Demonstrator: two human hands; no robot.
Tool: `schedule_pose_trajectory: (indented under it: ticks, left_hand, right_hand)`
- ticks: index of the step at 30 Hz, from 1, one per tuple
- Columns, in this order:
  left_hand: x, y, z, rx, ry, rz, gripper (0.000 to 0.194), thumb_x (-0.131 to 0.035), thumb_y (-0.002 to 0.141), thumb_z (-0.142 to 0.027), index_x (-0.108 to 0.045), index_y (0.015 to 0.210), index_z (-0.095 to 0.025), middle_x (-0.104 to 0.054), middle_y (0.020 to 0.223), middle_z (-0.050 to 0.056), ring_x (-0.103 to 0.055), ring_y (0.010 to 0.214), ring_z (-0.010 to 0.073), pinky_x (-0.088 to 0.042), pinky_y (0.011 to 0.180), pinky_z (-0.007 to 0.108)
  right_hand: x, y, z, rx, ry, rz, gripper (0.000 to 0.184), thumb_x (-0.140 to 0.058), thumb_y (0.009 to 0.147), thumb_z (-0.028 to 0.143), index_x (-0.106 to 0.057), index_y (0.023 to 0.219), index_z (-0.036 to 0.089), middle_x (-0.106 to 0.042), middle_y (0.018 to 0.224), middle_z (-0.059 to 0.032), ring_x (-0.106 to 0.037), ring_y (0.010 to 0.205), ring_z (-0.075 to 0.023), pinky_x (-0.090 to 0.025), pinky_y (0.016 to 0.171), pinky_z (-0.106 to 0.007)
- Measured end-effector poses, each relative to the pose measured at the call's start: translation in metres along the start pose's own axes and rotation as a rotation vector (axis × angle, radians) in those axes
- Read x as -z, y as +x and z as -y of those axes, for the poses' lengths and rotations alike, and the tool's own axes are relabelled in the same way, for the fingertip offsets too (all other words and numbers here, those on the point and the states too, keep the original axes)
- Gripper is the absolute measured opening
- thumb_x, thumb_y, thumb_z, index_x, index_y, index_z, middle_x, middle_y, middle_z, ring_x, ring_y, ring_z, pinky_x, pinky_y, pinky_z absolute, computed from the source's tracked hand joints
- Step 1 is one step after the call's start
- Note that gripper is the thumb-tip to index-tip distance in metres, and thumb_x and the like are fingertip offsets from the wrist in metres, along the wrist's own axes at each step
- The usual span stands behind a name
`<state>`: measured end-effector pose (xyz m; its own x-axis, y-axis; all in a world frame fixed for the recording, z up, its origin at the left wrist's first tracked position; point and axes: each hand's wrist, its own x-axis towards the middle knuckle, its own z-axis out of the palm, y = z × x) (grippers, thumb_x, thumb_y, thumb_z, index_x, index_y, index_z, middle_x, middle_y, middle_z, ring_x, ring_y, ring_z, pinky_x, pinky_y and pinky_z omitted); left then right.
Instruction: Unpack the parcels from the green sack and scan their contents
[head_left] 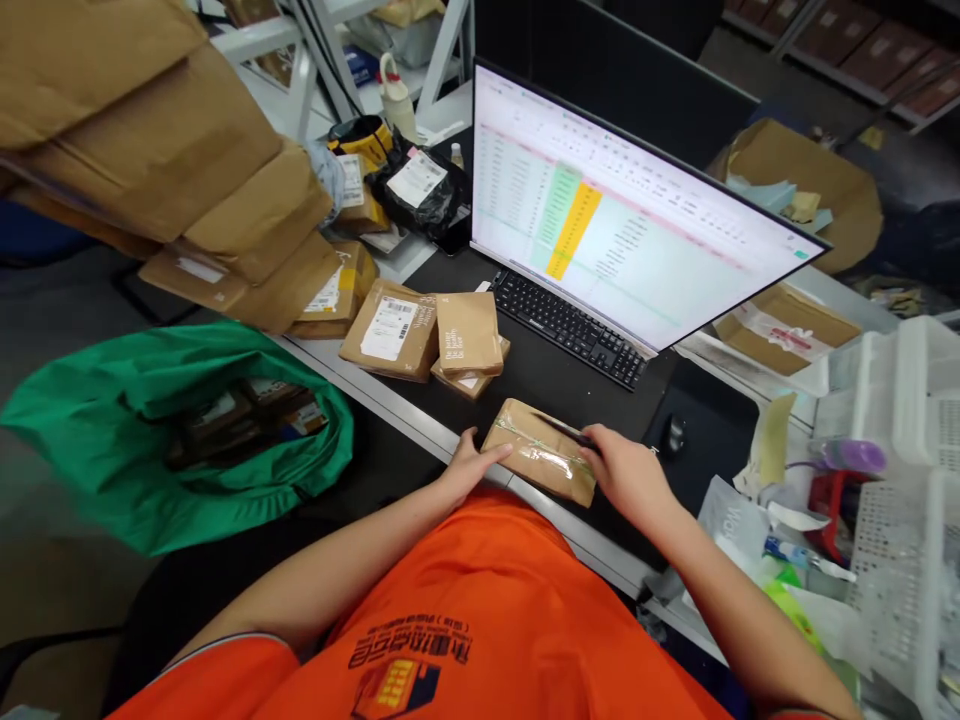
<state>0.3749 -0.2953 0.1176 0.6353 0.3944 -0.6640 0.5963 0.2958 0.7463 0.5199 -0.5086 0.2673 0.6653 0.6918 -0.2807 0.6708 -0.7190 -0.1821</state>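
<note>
A small brown parcel [538, 447] wrapped in clear tape lies on the black desk mat [525, 375] at the near edge. My left hand [469, 465] rests against its left end, fingers curled on the corner. My right hand [628, 474] lies on its right end and holds a dark thin object [574, 436] that I cannot make out against the parcel's top. Just beyond lie the black keyboard [568, 325] and the monitor [615, 215] showing a spreadsheet.
Several brown parcels [420, 335] lie left of the keyboard, and padded envelopes [165, 150] pile up at the far left. A green bag [180, 430] with parcels in it sits on the floor. A mouse [673, 435] and white baskets [900, 480] are on the right.
</note>
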Motion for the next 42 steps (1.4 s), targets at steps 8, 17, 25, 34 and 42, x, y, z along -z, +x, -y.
schedule_pose_trajectory:
  ticks: [8, 17, 25, 34, 42]
  left_hand:
    - [0.002, -0.003, 0.005, 0.000, -0.042, -0.001, 0.121, -0.090, 0.059, -0.061, -0.027, 0.150, -0.012, -0.045, 0.149, 0.028, -0.050, 0.137, 0.0372, -0.044, 0.112, 0.050]
    - [0.002, -0.006, 0.005, -0.195, 0.059, -0.056, 0.111, -0.086, 0.066, -0.059, -0.024, 0.149, -0.019, -0.028, 0.158, 0.025, -0.037, 0.146, 0.0386, -0.039, 0.116, 0.054]
    - [0.004, -0.024, -0.037, -0.906, 0.778, -0.162, 0.046, -0.065, 0.093, -0.031, -0.055, 0.138, -0.030, -0.034, 0.160, 0.011, -0.030, 0.150, 0.0361, -0.018, 0.122, 0.069]
    - [-0.006, -0.013, -0.055, -1.160, 1.110, 0.369, 0.062, -0.075, 0.084, -0.036, -0.055, 0.140, -0.016, -0.059, 0.141, 0.017, -0.050, 0.135, 0.0337, -0.031, 0.124, 0.054]
    - [-0.022, -0.027, -0.075, -1.080, 1.229, 0.301, 0.033, -0.050, 0.094, -0.013, -0.062, 0.125, -0.018, -0.065, 0.117, 0.011, -0.055, 0.125, 0.0267, -0.038, 0.117, 0.047]
  right_hand:
    - [0.009, 0.015, 0.068, 0.282, -0.339, 0.182, 0.054, -0.047, 0.094, 0.010, -0.053, 0.146, 0.021, -0.071, 0.098, -0.0126, -0.069, 0.082, -0.0221, -0.049, 0.062, -0.028]
    - [0.002, -0.071, 0.014, 0.159, -0.537, 0.124, 0.065, -0.048, 0.083, -0.001, -0.056, 0.143, 0.022, -0.066, 0.081, -0.0073, -0.063, 0.063, -0.0192, -0.040, 0.046, -0.028]
    - [-0.033, -0.146, -0.083, -0.115, -0.532, 0.212, 0.059, -0.045, 0.083, -0.001, -0.066, 0.133, 0.023, -0.070, 0.079, -0.0080, -0.067, 0.058, -0.0210, -0.043, 0.047, -0.027]
    - [-0.121, -0.079, -0.140, -0.392, 0.138, -0.144, 0.043, -0.048, 0.094, 0.025, -0.067, 0.129, 0.010, -0.070, 0.122, -0.0189, -0.067, 0.111, -0.0297, -0.054, 0.097, -0.046]
    - [-0.060, 0.014, -0.021, 0.247, 0.483, -0.246, 0.039, -0.049, 0.100, 0.023, -0.064, 0.136, 0.022, -0.062, 0.140, -0.0101, -0.059, 0.128, -0.0229, -0.049, 0.110, -0.045]
